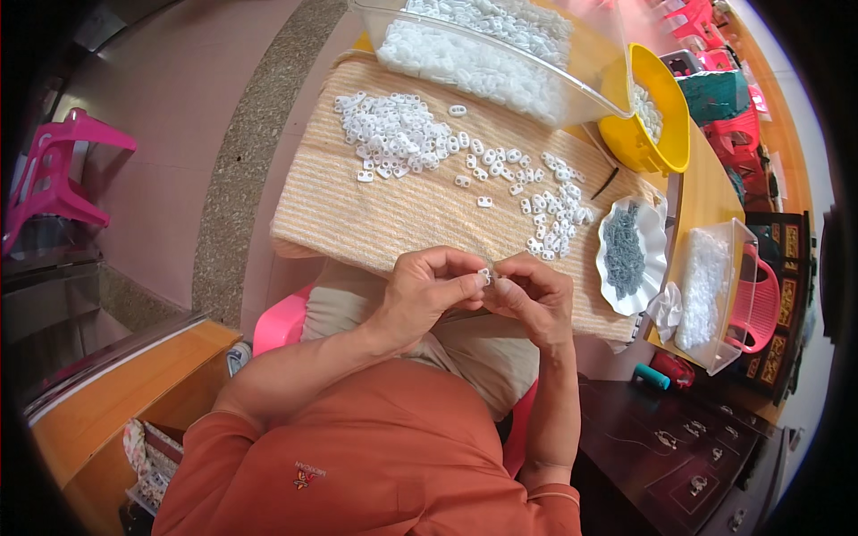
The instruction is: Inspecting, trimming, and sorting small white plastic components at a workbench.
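At the near edge of the cloth-covered table, my left hand [435, 288] pinches a small white plastic piece [485, 275] between thumb and fingers. My right hand [534, 295] meets it there, thumb and fingers closed at the same piece; whatever else they hold is too small to make out. Beyond my hands, a heap of small white two-holed plastic pieces [393, 131] lies at the far left of the cloth. A looser scatter of such pieces [556, 214] spreads toward the right. Small grey parts [625, 248] fill a white wavy-rimmed dish [655, 221] right of my hands.
A clear bin [585, 76] of white pieces stands at the table's far side, beside a yellow basin [617, 143]. A thin dark stick [605, 184] lies near the basin. Another clear box [735, 268] sits at the right. A pink stool [67, 170] stands on the floor at left.
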Demonstrator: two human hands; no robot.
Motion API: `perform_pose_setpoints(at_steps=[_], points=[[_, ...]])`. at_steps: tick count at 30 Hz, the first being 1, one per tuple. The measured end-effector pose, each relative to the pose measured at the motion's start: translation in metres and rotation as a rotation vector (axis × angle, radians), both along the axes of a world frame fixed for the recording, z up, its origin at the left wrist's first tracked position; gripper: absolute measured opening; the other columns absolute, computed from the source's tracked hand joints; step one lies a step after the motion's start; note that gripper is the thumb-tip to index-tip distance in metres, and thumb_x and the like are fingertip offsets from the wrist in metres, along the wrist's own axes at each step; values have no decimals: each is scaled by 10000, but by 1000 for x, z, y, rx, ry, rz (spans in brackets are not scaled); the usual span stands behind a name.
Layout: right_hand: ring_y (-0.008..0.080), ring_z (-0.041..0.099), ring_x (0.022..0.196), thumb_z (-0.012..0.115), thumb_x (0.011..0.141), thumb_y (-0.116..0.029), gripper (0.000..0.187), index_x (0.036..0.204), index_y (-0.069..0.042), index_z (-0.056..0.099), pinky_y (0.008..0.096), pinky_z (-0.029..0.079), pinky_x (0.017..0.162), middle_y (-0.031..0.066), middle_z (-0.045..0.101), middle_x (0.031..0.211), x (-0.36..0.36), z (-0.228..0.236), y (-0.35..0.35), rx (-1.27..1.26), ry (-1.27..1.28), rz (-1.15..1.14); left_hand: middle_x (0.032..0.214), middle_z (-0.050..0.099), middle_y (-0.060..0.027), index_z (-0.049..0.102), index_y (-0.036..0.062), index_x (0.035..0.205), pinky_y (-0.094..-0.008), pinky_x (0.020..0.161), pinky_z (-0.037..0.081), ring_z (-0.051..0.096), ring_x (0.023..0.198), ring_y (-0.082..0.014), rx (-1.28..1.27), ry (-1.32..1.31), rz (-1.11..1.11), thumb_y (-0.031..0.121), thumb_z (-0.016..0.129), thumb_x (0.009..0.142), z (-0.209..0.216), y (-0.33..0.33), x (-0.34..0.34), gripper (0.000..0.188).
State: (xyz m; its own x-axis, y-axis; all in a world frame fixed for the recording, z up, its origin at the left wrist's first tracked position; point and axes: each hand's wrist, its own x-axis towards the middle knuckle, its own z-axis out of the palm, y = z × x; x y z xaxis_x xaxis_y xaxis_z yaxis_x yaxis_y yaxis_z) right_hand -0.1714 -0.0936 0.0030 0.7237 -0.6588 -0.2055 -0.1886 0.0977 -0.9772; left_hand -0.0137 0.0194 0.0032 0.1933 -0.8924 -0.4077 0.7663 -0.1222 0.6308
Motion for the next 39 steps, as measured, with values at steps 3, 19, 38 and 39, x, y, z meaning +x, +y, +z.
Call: perform_pose_setpoints(at_steps=[3,19,38,39], points=[[106,607,715,618,882,22,129,1006,58,617,220,491,590,76,621,887,2,1,1,-76,4,73,886,652,-78,626,-20,1007,-244,670,566,638,733,-111,10,-5,-13,37,662,861,1,0,0,161],[112,606,696,610,894,4,80,955,57,615,224,501,615,81,615,848,0,1,-1,-71,40,99,881,657,-84,631,-31,1010,-246,680,564,643,723,-113,6,-45,-37,36,673,851,-1,-1,-2,177],[88,579,823,646,861,-98,193,1026,0,633,241,475,722,27,628,902,-6,-9,-5,-41,-37,-74,860,652,-89,616,-32,1011,-265,681,575,643,745,-127,21,23,2,39,661,859,0,0,1,173],[88,579,823,646,861,-98,193,1026,0,633,241,475,722,27,628,902,-8,-11,-4,-41,-37,-74,858,652,-88,617,-32,1009,-263,680,575,643,742,-126,18,21,2,39,661,859,1,0,1,172]])
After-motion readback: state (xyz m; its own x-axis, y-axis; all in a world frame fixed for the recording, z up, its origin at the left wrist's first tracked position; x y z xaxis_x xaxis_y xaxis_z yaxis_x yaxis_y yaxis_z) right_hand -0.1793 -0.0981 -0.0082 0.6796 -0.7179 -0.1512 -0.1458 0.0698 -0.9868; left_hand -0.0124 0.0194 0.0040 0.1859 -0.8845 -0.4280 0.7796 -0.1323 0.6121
